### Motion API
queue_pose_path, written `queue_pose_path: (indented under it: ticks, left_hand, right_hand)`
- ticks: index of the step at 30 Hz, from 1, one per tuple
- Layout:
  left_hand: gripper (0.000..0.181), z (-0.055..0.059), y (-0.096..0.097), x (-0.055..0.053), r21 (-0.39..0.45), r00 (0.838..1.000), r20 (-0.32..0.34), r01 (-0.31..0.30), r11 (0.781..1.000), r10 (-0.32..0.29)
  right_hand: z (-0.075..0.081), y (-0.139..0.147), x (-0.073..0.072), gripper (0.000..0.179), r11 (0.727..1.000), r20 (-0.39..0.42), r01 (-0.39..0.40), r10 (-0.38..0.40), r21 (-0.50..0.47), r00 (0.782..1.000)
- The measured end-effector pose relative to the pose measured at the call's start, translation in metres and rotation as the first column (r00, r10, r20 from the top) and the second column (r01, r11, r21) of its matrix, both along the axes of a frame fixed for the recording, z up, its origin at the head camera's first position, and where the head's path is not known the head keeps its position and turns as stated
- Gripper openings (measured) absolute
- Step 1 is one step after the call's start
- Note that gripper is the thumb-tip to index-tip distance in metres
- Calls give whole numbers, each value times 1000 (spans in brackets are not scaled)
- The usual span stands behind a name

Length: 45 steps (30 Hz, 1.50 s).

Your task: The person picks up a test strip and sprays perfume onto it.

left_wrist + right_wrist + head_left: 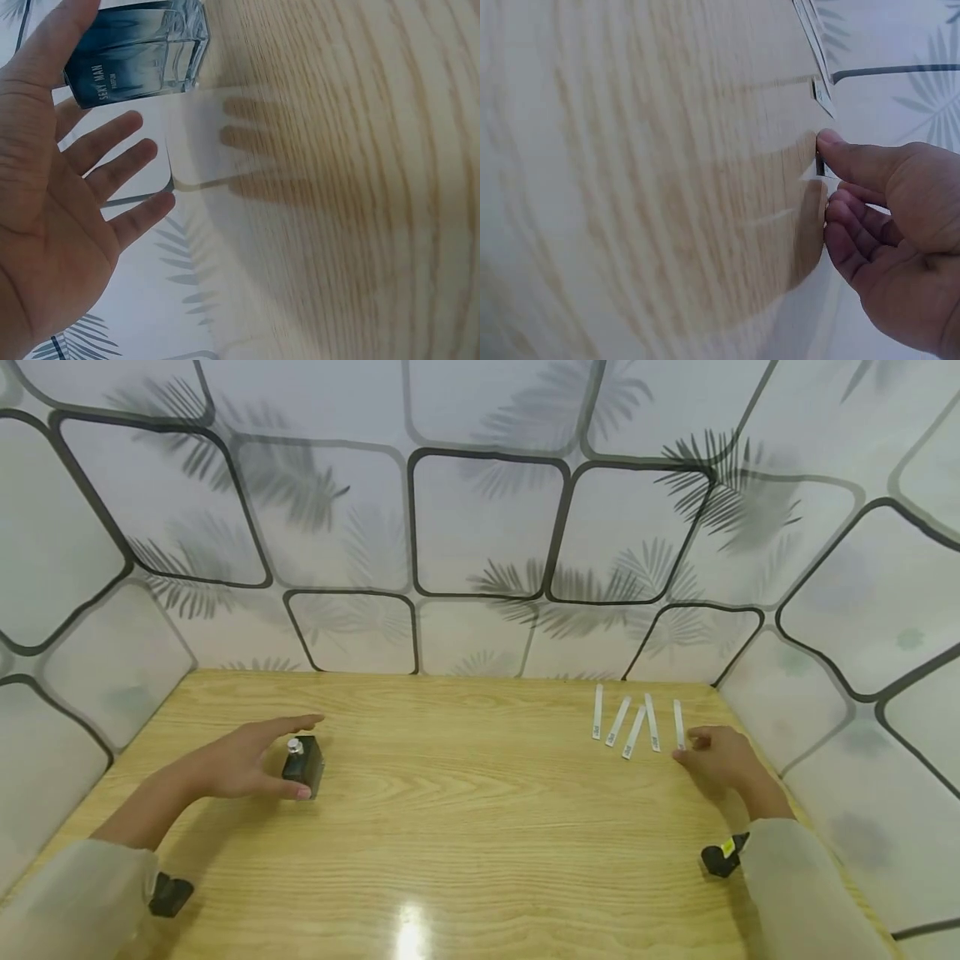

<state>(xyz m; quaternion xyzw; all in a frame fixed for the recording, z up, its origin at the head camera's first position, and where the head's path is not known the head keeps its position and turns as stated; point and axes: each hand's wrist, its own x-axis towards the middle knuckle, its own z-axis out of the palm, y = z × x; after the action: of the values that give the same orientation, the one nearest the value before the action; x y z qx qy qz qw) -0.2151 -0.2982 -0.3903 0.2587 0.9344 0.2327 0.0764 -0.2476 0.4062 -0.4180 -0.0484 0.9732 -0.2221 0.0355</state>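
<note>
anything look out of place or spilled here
Slightly: the five white strips on the table lie at uneven angles, the second and third from the left slanting one way and the fourth the other, so the row looks untidy. Nothing looks spilled or damaged, and the bottle stands upright.

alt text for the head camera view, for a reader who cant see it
A person's left hand is spread around a dark bottle standing on a wood-grain table; the right hand has its fingertips at the near end of the rightmost of five white strips. Behind is a pale, leaf-patterned backdrop.
</note>
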Motion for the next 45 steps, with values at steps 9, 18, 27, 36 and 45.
queue_pose_path:
  ticks: [9,18,27,36,45]
  left_hand:
    - [94,-3,-1,-1,25,998,70,10,1000,-11]
    - [80,-8,-5,-5,152,986,164,-7,988,-19]
    - [73,-11,-7,-7,310,969,246,-56,949,-23]
    - [69,-6,2,-7,348,991,92,-125,929,99]
    - [71,0,7,-12,435,975,134,-220,873,179]
  right_hand:
    - [-3,2,-3,68,980,44,129,-124,-149,991]
    - [3,-2,-3,71,972,86,167,-155,-167,984]
    - [4,-2,-5,75,968,118,179,-160,-174,980]
    - [4,-2,-6,69,970,140,165,-141,-179,980]
    - [3,-3,-6,40,976,107,151,-135,-160,985]
